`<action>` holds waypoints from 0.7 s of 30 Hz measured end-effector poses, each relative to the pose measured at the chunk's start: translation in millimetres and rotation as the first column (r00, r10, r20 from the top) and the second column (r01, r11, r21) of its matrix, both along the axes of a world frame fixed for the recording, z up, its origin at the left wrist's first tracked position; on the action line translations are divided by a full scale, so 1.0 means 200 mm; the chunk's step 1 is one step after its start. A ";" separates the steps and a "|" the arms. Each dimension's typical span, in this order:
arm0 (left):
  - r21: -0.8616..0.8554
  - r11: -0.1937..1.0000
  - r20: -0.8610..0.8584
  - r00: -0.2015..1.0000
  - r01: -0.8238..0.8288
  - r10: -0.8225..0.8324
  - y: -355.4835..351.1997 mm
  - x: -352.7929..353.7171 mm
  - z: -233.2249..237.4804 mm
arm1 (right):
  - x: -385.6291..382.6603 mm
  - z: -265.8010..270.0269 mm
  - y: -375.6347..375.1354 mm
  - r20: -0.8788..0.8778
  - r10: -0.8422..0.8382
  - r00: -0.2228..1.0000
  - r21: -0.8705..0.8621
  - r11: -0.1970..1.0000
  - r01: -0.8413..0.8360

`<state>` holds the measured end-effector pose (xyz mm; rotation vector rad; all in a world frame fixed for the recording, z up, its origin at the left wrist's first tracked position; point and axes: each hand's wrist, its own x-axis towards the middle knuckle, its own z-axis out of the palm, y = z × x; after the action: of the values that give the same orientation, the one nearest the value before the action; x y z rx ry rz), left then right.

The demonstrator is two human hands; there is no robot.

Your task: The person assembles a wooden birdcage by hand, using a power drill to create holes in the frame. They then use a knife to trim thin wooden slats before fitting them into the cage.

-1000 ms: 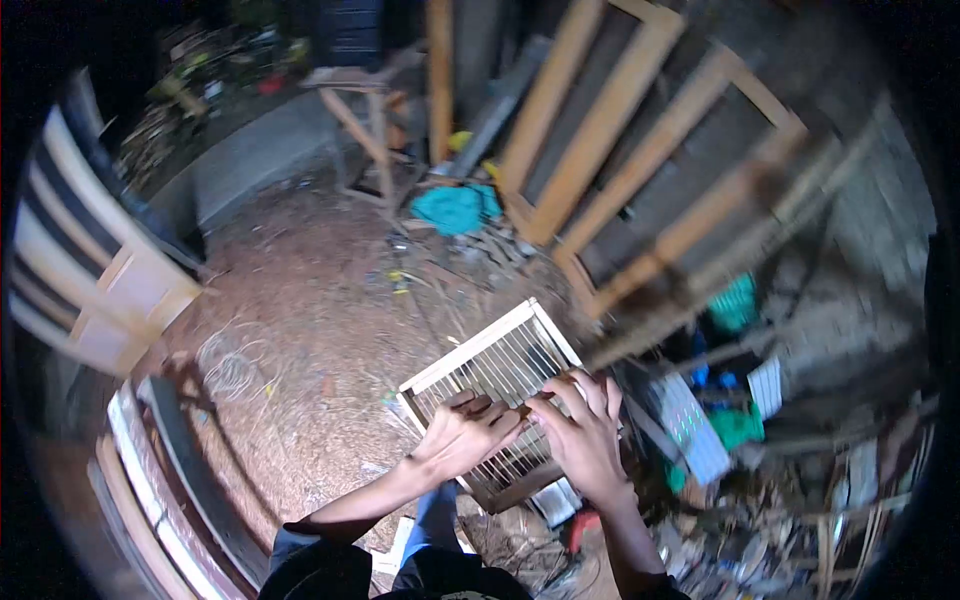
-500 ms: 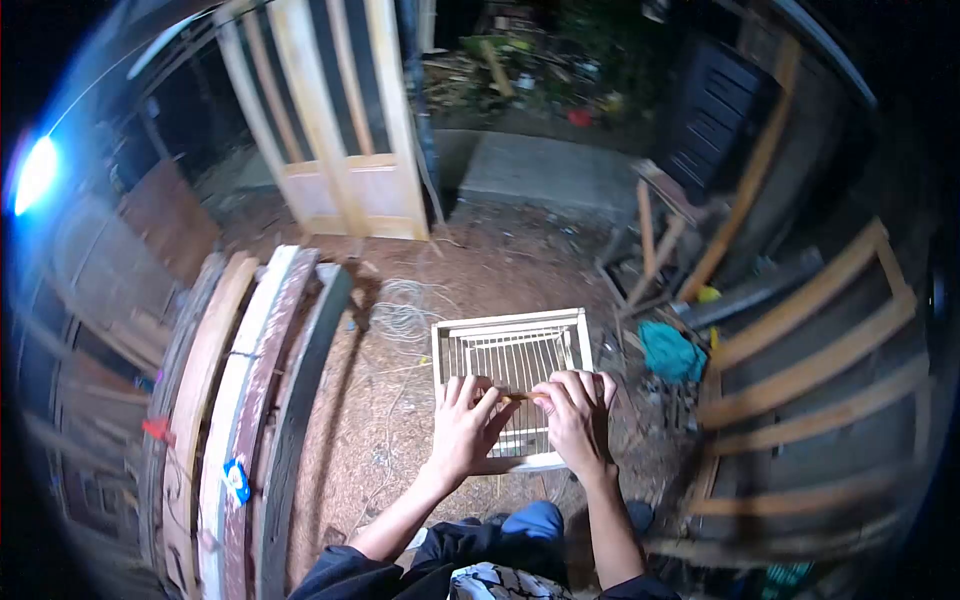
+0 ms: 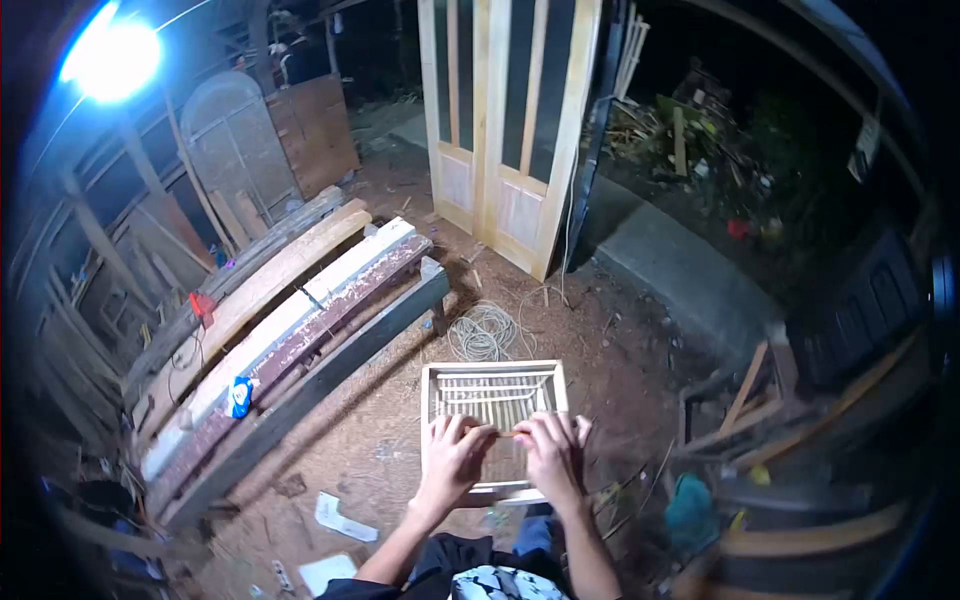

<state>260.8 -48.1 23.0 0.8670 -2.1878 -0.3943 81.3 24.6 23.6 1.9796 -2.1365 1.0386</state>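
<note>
A wooden cage (image 3: 490, 367) with a pale square frame and rows of thin bars is in front of my body, low in the middle of the head view. Both hands are over its near half. My left hand (image 3: 450, 465) is on the left side, fingers curled and pinching one end of a short thin brown stick (image 3: 508, 435). Opposite it, my right hand (image 3: 552, 462) pinches the other end, its fingers bent over the right part of the cage. The thumbs and what supports the cage underneath are mostly hidden.
Long timber beams (image 3: 300, 330) lie on supports at the left, with a blue packet (image 3: 239, 397) on them. A coiled cord (image 3: 482, 332) lies beyond the cage. Tall wooden door panels (image 3: 500, 190) stand behind. A teal cloth (image 3: 692, 512) and wooden pieces are at the right.
The view has swung left, so the beams, doors and lamp appear farther right. The cage sits slightly lower in view, and both hands keep their pinch on the stick.
</note>
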 end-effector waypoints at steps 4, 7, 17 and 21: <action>-0.017 0.985 -0.011 0.986 -0.169 0.169 -0.13 -0.45 -0.03 | -0.46 0.06 -0.23 0.009 0.117 0.993 -0.008 0.993 -0.117; -0.015 0.959 -0.040 0.959 -0.282 0.281 -0.19 -0.60 0.05 | -0.62 0.17 -0.39 0.002 0.224 0.975 0.006 0.975 -0.224; 0.002 0.847 -0.069 0.845 -0.531 0.530 -0.75 -0.82 -0.01 | -0.90 0.16 -1.21 0.115 0.519 0.847 0.026 0.851 -0.525; 0.037 0.827 -0.074 0.824 -0.561 0.562 -1.16 -0.85 -0.13 | -0.98 0.01 -1.66 0.171 0.534 0.828 0.037 0.837 -0.547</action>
<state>90.2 -280.8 -2.9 1.4209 -1.7420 -0.1445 -114.4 -308.3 26.4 2.7250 -1.7251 1.2131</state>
